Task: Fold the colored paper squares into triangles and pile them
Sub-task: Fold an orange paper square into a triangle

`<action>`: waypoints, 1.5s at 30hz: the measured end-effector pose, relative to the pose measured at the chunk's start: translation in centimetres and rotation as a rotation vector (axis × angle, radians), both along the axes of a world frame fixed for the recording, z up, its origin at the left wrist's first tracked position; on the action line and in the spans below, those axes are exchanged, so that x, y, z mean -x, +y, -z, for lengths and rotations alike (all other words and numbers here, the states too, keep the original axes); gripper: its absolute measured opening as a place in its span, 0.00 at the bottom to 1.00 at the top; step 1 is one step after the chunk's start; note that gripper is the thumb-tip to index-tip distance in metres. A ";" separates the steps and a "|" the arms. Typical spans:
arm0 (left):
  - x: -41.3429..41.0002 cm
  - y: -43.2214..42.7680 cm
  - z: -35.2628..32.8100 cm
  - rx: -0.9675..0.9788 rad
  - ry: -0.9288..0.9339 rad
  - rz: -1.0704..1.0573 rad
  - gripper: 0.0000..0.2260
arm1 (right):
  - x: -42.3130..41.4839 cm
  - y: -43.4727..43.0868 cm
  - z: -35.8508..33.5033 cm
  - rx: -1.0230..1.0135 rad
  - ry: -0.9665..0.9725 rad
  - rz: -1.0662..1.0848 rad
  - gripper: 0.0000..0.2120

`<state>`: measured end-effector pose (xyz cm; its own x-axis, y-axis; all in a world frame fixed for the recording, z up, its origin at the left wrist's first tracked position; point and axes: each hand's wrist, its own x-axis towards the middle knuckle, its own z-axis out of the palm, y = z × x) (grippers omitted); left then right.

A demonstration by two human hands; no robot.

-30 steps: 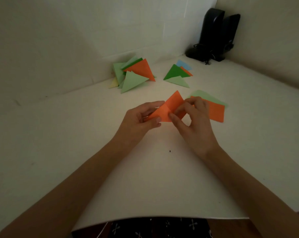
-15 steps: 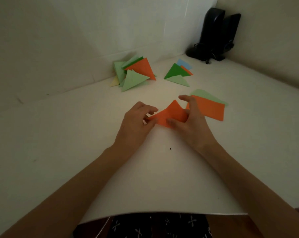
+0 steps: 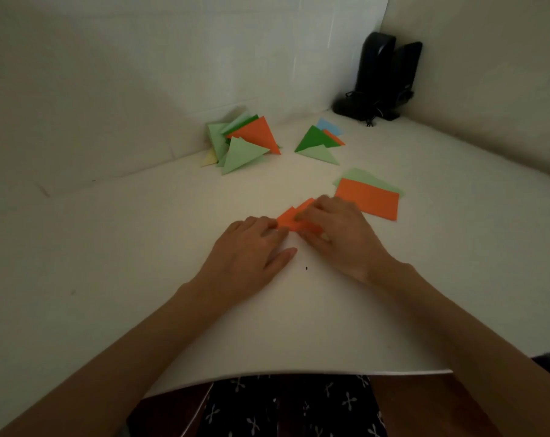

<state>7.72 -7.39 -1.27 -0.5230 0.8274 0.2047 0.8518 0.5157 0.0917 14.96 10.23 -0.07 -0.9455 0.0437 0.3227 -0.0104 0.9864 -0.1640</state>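
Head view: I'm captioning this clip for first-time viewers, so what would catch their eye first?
Bright orange stands out on the pale table: at centre, the left hand and right hand meet on a folded orange paper, with a flat orange sheet just right of it. Behind, by the wall, lies a pile of green and orange triangles.

Single head-worn wide-angle view, looking forward and down, close over white table [image 3: 141, 279]
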 end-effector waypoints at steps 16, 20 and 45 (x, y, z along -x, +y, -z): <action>-0.4 -0.3 -0.1 0.018 -0.010 -0.007 0.33 | -3.1 0.1 -0.6 -0.109 -0.110 -0.028 0.28; 0.3 -1.4 -0.5 0.065 0.081 -0.133 0.33 | -2.6 0.0 0.5 -0.027 -0.167 -0.042 0.33; 1.0 -1.0 0.0 -0.085 -0.049 0.029 0.22 | 1.0 2.6 -0.3 0.135 -0.074 0.005 0.14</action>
